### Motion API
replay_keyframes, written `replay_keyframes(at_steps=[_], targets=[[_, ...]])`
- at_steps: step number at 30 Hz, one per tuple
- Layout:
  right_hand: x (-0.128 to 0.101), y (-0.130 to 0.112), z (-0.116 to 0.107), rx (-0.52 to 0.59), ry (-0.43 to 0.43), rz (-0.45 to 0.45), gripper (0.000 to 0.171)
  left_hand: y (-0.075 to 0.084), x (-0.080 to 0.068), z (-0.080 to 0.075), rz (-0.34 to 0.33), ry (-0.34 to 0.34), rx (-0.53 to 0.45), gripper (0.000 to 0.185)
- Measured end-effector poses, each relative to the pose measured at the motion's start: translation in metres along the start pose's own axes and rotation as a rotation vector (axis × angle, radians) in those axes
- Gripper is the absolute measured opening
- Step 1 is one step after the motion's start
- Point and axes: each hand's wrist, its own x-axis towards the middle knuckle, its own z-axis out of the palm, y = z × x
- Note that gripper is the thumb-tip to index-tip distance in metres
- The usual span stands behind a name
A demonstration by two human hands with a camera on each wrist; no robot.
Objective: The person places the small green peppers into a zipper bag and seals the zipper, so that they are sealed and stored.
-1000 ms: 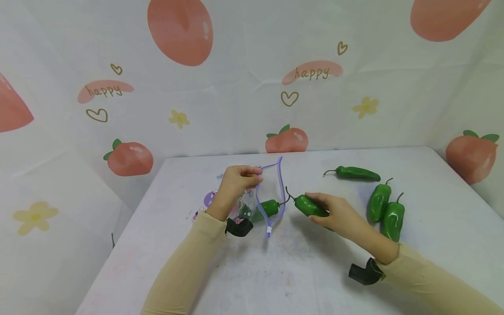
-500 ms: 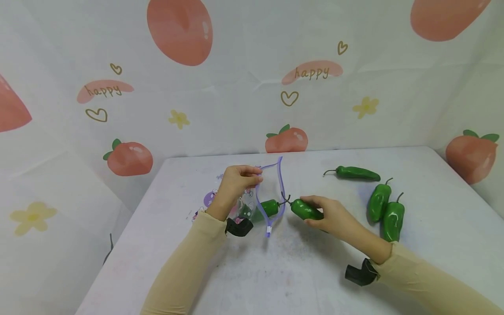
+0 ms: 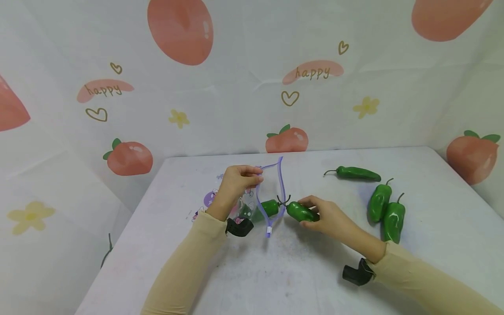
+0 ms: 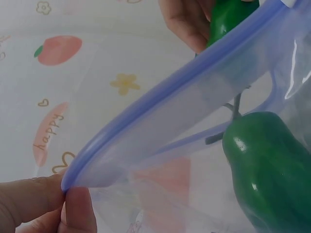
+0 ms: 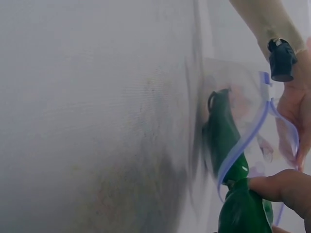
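A clear zip bag with a purple rim [image 3: 281,179] lies on its side, its mouth spread and facing right. My left hand [image 3: 237,186] pinches the upper rim between thumb and fingers [image 4: 80,208]. Inside the bag a green pepper [image 3: 270,208] rests with its stem toward the mouth; a darker green shape behind it is partly hidden. My right hand [image 3: 324,214] grips another green pepper [image 3: 300,211] just right of the opening. Its stem reaches the bag's mouth and crosses the stem of the bagged pepper. In the right wrist view the thumb [image 5: 272,187] presses on the held pepper [image 5: 245,208].
To the right, two green peppers [image 3: 379,202] [image 3: 393,221] lie side by side. A slimmer green pepper [image 3: 357,173] lies behind them, near the back of the white table [image 3: 252,280]. A printed cloth wall [image 3: 236,109] stands behind the table.
My right hand has moved left with its pepper, bringing the stem to the bag's mouth. My left hand and the bag have stayed in place.
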Motion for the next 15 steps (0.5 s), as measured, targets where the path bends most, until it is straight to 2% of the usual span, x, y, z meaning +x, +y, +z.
replay_keyframes(at_steps=[8, 15], targets=[[0.0025, 0.0031, 0.0044, -0.008, -0.033, 0.016, 0.046, -0.0007, 0.0003, -0.0005, 0.016, -0.002, 0.002, 0.02], [0.0053, 0.0022, 0.006, -0.013, -0.07, 0.074, 0.048, -0.0001, 0.0001, -0.0002, 0.005, 0.005, 0.006, 0.019]])
